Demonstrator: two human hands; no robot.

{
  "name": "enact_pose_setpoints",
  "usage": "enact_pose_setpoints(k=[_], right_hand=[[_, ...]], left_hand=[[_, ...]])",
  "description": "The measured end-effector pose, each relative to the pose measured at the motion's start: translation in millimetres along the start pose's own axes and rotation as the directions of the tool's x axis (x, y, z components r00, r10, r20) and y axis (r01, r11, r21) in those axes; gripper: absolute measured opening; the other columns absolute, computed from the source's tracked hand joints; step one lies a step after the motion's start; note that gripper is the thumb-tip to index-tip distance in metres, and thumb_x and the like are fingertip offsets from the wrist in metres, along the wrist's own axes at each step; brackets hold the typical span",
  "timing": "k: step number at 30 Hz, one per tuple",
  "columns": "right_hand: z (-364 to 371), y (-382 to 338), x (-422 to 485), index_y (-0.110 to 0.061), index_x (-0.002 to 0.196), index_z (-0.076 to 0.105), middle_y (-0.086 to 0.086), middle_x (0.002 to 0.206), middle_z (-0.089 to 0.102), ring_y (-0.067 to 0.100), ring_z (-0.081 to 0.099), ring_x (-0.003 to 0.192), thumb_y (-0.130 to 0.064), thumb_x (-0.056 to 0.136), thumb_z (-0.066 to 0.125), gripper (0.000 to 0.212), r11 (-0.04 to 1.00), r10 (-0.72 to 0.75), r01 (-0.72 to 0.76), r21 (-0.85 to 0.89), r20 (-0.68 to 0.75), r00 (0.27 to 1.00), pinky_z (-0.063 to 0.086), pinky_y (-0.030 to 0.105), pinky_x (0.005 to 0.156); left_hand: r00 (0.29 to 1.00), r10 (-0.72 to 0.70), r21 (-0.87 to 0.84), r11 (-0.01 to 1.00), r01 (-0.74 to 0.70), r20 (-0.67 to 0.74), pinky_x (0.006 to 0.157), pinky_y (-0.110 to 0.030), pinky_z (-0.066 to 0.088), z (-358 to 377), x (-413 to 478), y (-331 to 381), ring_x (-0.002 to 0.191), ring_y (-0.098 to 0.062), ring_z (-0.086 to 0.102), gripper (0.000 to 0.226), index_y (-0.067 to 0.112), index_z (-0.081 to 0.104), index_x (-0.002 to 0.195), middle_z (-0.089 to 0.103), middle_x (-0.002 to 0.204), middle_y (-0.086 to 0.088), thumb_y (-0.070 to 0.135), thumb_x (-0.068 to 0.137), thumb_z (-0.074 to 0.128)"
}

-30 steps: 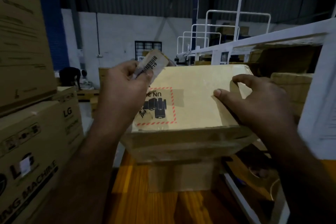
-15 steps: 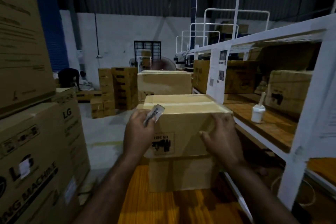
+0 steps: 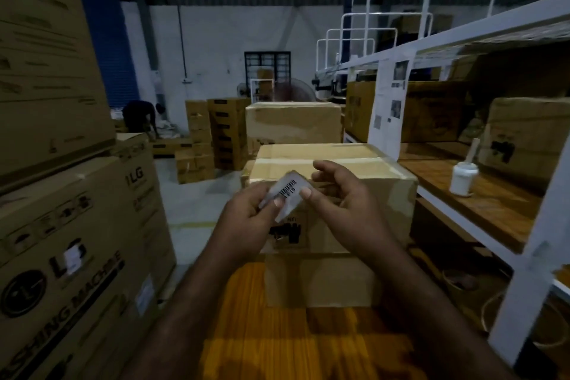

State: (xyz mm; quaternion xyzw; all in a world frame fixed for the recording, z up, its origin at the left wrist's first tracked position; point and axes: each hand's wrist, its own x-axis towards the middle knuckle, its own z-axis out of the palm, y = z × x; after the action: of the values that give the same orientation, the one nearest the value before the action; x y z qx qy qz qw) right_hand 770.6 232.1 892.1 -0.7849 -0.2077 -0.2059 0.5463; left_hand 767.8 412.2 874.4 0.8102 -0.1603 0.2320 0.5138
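A small barcode label (image 3: 287, 194) is held in front of me between both hands. My left hand (image 3: 246, 222) pinches its left end with thumb and fingers. My right hand (image 3: 342, 203) pinches its right edge with the thumb, the other fingers loosely curled above. Behind the hands a taped cardboard box (image 3: 364, 185) sits on top of a second box (image 3: 320, 281), which stands on an orange wooden surface (image 3: 277, 333). The upper box carries a black printed mark on its near face, partly hidden by my hands.
Large LG washing machine cartons (image 3: 71, 241) are stacked close on the left. A white metal rack (image 3: 530, 271) with wooden shelves, boxes and a white bottle (image 3: 462, 176) stands on the right. More boxes (image 3: 293, 123) and a bending person (image 3: 138, 120) are farther back.
The box came down from my hands onto the lower box. My right hand left the box and moved to the label that my left hand holds.
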Motion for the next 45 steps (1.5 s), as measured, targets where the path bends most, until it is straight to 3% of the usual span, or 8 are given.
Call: enact_pose_setpoints(k=[5, 13, 18, 23, 28, 36, 40, 45], right_hand=[[24.5, -7.2, -4.4, -0.019, 0.103, 0.069, 0.002, 0.093, 0.071, 0.014, 0.07, 0.086, -0.015, 0.093, 0.064, 0.012, 0.972, -0.04, -0.013, 0.235, 0.219, 0.975, 0.06, 0.032, 0.07], [111.5, -9.6, -18.2, -0.021, 0.083, 0.072, -0.004, 0.076, 0.07, 0.001, 0.065, 0.069, -0.011, 0.086, 0.072, 0.011, 0.944, -0.042, -0.101, 0.315, 0.419, 0.907, 0.05, 0.02, 0.059], [198.0, -22.5, -65.9, -0.011, 0.092, 0.073, 0.001, 0.085, 0.072, 0.003, 0.069, 0.076, -0.01, 0.086, 0.072, 0.006, 0.921, -0.053, -0.209, 0.33, 0.635, 0.771, 0.052, 0.016, 0.059], [283.7, -49.2, -147.7, -0.013, 0.08, 0.067, 0.018, 0.083, 0.068, 0.016, 0.064, 0.073, -0.001, 0.083, 0.073, 0.014, 0.911, -0.106, -0.284, 0.3, 0.834, 0.542, 0.054, 0.026, 0.063], [363.8, -62.9, -243.5, -0.022, 0.065, 0.065, 0.008, 0.072, 0.07, 0.023, 0.065, 0.067, -0.006, 0.076, 0.078, 0.023, 0.956, -0.104, -0.219, 0.193, 0.927, 0.36, 0.054, 0.037, 0.068], [456.2, -59.5, -359.0, -0.028, 0.061, 0.062, -0.005, 0.062, 0.066, 0.024, 0.067, 0.065, -0.01, 0.066, 0.068, 0.02, 0.997, -0.065, -0.037, 0.071, 0.989, 0.135, 0.056, 0.039, 0.064], [489.2, -41.8, -402.2, -0.033, 0.066, 0.063, -0.002, 0.064, 0.068, 0.029, 0.067, 0.069, -0.025, 0.064, 0.068, 0.01, 0.999, 0.0, 0.054, -0.001, 1.0, 0.021, 0.055, 0.04, 0.067], [525.3, -24.2, -441.0, -0.023, 0.056, 0.053, 0.008, 0.075, 0.07, 0.023, 0.064, 0.076, -0.01, 0.081, 0.066, 0.031, 0.978, 0.078, 0.195, -0.073, 0.997, -0.021, 0.042, 0.028, 0.067]], left_hand=[[0.988, -0.121, -0.009, 0.992, 0.123, 0.093, 0.07, -0.043, 0.056, -34.6, -26.4, -10.4, 0.078, -0.02, 0.068, 0.02, 0.015, 0.072, 0.099, 0.071, 0.086, -0.006, 0.03, 0.092, 0.061], [0.874, -0.367, -0.227, 0.925, 0.305, -0.32, 0.062, -0.029, 0.059, -100.5, -103.3, -23.0, 0.072, -0.017, 0.07, 0.006, 0.009, 0.071, 0.091, 0.075, 0.079, -0.006, 0.008, 0.085, 0.069], [0.688, -0.519, -0.286, 0.855, 0.433, -0.508, 0.059, -0.026, 0.052, -141.8, -201.7, -32.7, 0.069, -0.016, 0.063, 0.009, 0.016, 0.077, 0.087, 0.074, 0.078, -0.005, 0.014, 0.084, 0.068], [0.391, -0.567, -0.287, 0.765, 0.577, -0.725, 0.053, -0.019, 0.049, -179.3, -322.7, -34.6, 0.056, -0.008, 0.06, 0.01, 0.008, 0.073, 0.084, 0.07, 0.064, -0.002, -0.001, 0.083, 0.072], [0.202, -0.572, -0.271, 0.633, 0.725, -0.795, 0.051, -0.021, 0.045, -209.9, -436.1, -45.0, 0.045, -0.006, 0.051, 0.016, 0.012, 0.07, 0.075, 0.063, 0.055, 0.0, -0.002, 0.082, 0.073], [0.053, -0.576, -0.197, 0.362, 0.911, -0.816, 0.071, -0.034, 0.057, -243.3, -562.9, -102.2, 0.063, -0.01, 0.067, 0.006, 0.013, 0.08, 0.085, 0.075, 0.071, -0.002, 0.015, 0.081, 0.076], [-0.091, -0.59, -0.303, 0.271, 0.914, -0.802, 0.067, -0.023, 0.05, -237.0, -601.3, -129.9, 0.071, -0.014, 0.069, 0.012, 0.015, 0.079, 0.091, 0.077, 0.081, -0.005, 0.019, 0.08, 0.077], [-0.213, -0.594, -0.402, 0.204, 0.892, -0.776, 0.064, -0.012, 0.045, -230.0, -639.8, -176.9, 0.072, -0.008, 0.067, 0.008, 0.013, 0.079, 0.086, 0.076, 0.08, -0.001, 0.014, 0.079, 0.076]])
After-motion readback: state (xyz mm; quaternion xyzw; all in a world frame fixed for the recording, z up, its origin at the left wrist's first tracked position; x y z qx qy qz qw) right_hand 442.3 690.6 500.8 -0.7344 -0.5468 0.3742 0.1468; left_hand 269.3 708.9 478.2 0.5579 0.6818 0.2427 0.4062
